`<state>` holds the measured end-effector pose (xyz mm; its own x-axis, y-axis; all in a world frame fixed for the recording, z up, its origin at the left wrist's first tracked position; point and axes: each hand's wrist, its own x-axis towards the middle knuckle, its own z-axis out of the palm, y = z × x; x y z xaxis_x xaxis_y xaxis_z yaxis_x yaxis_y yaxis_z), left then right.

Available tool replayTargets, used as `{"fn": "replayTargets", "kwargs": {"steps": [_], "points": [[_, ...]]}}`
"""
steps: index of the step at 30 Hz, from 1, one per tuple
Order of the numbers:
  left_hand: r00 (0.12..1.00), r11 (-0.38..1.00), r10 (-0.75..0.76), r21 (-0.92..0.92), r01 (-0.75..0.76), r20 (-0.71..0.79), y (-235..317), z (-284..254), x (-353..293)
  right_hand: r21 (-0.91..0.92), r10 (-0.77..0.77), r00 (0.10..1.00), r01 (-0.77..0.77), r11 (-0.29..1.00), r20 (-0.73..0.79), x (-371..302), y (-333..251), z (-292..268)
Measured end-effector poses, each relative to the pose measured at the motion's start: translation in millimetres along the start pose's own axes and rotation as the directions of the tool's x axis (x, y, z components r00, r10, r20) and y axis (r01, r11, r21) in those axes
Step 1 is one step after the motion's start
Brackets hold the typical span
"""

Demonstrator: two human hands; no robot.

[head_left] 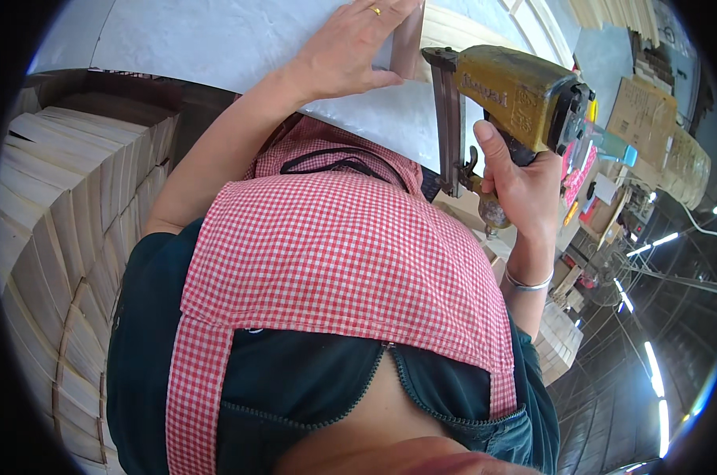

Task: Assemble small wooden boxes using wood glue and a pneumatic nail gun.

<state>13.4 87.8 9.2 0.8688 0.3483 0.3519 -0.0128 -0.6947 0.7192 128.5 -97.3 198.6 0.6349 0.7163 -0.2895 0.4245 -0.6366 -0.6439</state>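
My right hand is closed round the handle of a yellow and black pneumatic nail gun, its thumb raised along the grip. The gun's nose points left, close to the end of a brown wooden strip. My left hand grips this strip at the top edge of the view, with the thumb by its near end and the fingertips partly cut off. Pale wooden slats lie just beyond the strip on the grey-white work table.
Stacks of pale wooden pieces rise at my left. To the right are cardboard, a clear bottle with a blue cap and scattered tools. More slats lie at the far right. My checked apron touches the table's near edge.
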Motion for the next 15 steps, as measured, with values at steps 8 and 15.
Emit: {"fn": "replayTargets", "kwargs": {"steps": [8,15], "points": [[0.997,0.999,0.024,0.033,-0.021,-0.073,-2,5,-1,-0.09,0.157,0.987,-0.152,0.984,0.047,7,-21,-5],[0.996,0.998,0.036,0.06,-0.031,-0.087,-3,5,-3,-0.166,0.129,0.98,-0.104,0.981,0.15,26,-25,-22]]}}
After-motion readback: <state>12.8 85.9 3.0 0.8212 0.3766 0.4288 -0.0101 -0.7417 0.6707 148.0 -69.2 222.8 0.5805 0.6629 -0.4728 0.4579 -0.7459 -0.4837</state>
